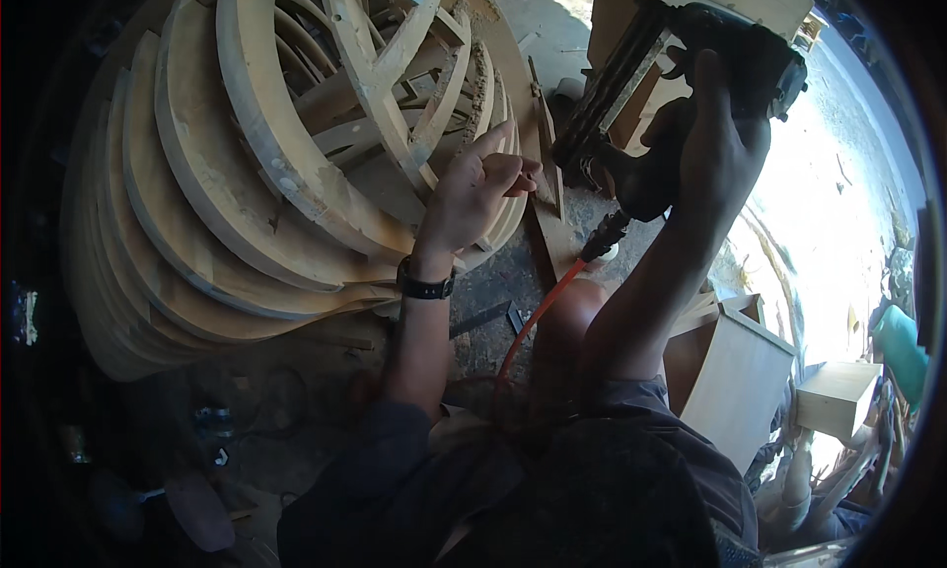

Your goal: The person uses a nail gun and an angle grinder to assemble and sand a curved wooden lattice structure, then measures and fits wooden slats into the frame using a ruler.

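My right hand [718, 149] is wrapped round a black nail gun [742, 53], held up at the upper right with its long magazine slanting down to the left. An orange air hose [538, 312] joins the gun at a dark fitting and curves down toward my lap. Beside the curved wooden ribs [281, 178] of a large rounded frame is my left hand [473, 195], a watch on its wrist. One finger points upward while the others curl in. Whether something small sits in those curled fingers is hard to make out.
A long wooden board [552, 235] stands between the frame and the nail gun. To the right are a wooden cabinet-like box [732, 376] and a smaller pale box [838, 395]. A flat dark metal strip [480, 319] lies on the floor under my left forearm.
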Tool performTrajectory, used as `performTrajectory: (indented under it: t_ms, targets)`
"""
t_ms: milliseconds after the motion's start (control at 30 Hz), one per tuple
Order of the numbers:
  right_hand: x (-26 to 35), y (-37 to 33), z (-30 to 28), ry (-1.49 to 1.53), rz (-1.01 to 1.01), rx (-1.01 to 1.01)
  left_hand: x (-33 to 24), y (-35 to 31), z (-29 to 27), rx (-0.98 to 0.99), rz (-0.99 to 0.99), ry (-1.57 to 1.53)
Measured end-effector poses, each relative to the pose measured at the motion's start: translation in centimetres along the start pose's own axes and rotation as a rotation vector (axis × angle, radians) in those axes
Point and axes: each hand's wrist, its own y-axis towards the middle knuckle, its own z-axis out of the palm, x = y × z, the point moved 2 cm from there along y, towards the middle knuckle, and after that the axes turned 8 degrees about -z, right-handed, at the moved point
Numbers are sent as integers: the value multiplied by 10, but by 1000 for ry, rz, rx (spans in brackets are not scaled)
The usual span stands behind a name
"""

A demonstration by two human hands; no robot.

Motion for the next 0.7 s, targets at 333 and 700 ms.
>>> performTrajectory:
  t_ms: [333, 700]
  targets:
    - [-49, 16, -24, 94, 175, -20, -106, 30, 14, -196, 140, 858]
    - [-94, 19, -29, 77, 150, -35, -172, 157, -40, -39, 47, 2215]
